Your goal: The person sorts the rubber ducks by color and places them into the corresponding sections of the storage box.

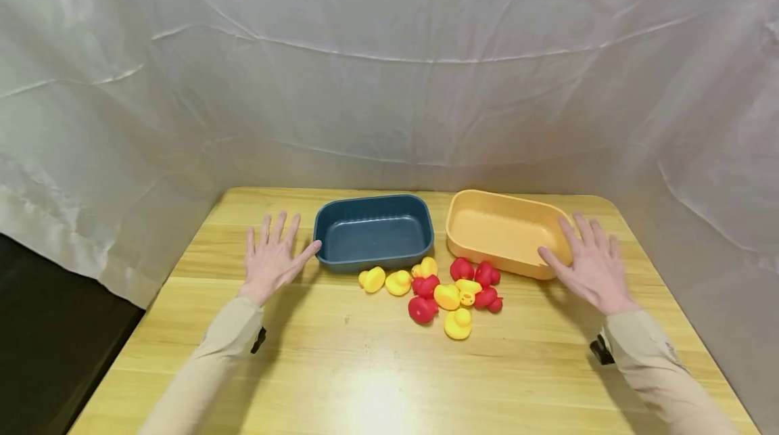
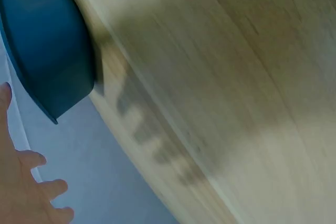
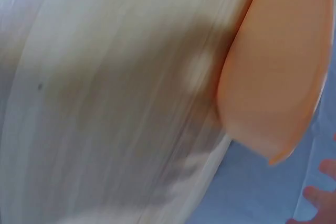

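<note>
My left hand (image 1: 272, 260) is spread flat in the air left of the dark blue bin (image 1: 374, 262), its thumb tip overlapping the bin's near left corner in the head view. Fingers stay straight and hold nothing. On the other side, my right hand (image 1: 593, 269) is spread likewise, thumb and index overlapping the right end of the light orange bin (image 1: 487, 256). In front of the bins lies a loose cluster of several yellow rubber ducks (image 1: 458, 324) and several red rubber ducks (image 1: 422, 310). Both bins have bare floors in the head view.
A light wooden table (image 1: 341, 367) carries everything. Pale grey cloth (image 1: 389, 83) hangs behind it and along both sides. Something black (image 1: 55, 327) lies beyond the left table edge. Each wrist wears a small black device (image 1: 601, 350) under the sleeve cuff.
</note>
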Demonstrator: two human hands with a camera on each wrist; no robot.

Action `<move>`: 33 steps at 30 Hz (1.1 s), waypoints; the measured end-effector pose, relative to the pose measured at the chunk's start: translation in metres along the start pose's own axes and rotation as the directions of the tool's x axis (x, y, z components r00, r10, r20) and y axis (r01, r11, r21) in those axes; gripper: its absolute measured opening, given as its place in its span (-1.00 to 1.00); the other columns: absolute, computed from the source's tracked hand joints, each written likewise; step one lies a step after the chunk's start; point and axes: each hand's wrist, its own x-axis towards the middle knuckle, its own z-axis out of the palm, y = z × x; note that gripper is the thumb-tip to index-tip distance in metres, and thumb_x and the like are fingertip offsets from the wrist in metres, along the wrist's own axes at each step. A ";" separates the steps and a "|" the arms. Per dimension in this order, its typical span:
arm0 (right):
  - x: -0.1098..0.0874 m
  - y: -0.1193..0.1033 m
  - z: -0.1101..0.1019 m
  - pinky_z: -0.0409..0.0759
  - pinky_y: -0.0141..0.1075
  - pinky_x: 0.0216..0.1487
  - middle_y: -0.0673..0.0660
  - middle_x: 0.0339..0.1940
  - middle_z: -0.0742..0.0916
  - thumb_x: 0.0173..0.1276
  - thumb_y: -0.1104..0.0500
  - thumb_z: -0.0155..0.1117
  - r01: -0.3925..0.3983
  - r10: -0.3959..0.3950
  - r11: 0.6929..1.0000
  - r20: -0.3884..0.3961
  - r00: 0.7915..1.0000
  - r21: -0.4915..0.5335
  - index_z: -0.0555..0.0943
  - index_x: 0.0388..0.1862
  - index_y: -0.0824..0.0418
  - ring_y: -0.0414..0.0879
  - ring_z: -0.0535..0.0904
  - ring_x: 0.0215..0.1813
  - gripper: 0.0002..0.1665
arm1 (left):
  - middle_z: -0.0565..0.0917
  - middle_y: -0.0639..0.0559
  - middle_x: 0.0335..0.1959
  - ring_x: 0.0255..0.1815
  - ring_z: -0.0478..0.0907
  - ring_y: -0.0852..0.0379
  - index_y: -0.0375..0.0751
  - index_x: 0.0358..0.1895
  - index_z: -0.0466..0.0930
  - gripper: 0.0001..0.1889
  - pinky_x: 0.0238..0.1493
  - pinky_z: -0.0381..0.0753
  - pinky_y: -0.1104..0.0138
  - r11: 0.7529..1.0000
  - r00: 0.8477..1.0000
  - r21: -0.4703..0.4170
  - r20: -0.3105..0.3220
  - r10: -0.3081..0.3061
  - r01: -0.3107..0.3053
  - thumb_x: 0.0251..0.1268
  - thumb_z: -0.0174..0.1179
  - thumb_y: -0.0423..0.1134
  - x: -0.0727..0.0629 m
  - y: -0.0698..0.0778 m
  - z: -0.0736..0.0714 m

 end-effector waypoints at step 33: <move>-0.005 -0.095 0.030 0.78 -0.23 -0.06 0.22 -0.14 0.78 0.21 0.23 0.53 0.234 -0.568 0.667 0.279 0.774 0.707 0.65 0.08 0.35 0.06 0.70 -0.18 -0.53 | 0.76 -0.17 -0.22 -0.21 0.68 0.03 -0.33 0.45 0.34 -0.15 -0.11 0.62 0.29 0.832 1.000 -0.555 0.014 -0.021 0.025 0.34 0.19 0.28 0.011 -0.004 0.016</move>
